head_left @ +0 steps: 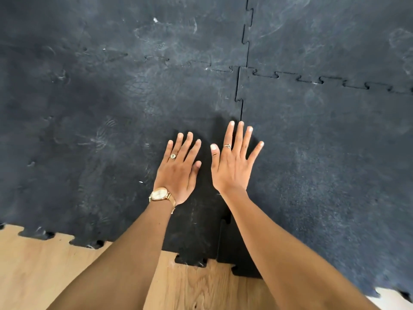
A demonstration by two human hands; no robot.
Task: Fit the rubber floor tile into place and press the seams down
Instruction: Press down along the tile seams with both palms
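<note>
Four dark rubber tiles meet at one crossing of seams [240, 68], and everything else sits relative to that crossing. Of the four, the near-left tile [100, 130] and the near-right tile [324, 153] lie on the person's side of it; the far-left tile [111, 25] and far-right tile [335, 25] lie beyond it. All four are locked together by jigsaw-shaped teeth and lie flat, dusted with pale scuffs.

Two hands rest on the rubber, on the near side of the crossing. Running from the crossing toward the person is one vertical seam [239, 97], and it disappears beneath the right hand [232, 166], whose five fingers are spread wide and flat, gripping nothing. Just beside it, on the near-left tile, the left hand [178, 173] also lies palm down with fingers extended, empty and unclenched. The two hands are close but apart.

Each hand wears one ring: one on the left [172, 156], one on the right [227, 146]. One gold wristwatch [159, 194] sits on the left wrist.

Nearer still than the hands, the toothed edges of the near tiles end on a light wooden floor [44, 269].
</note>
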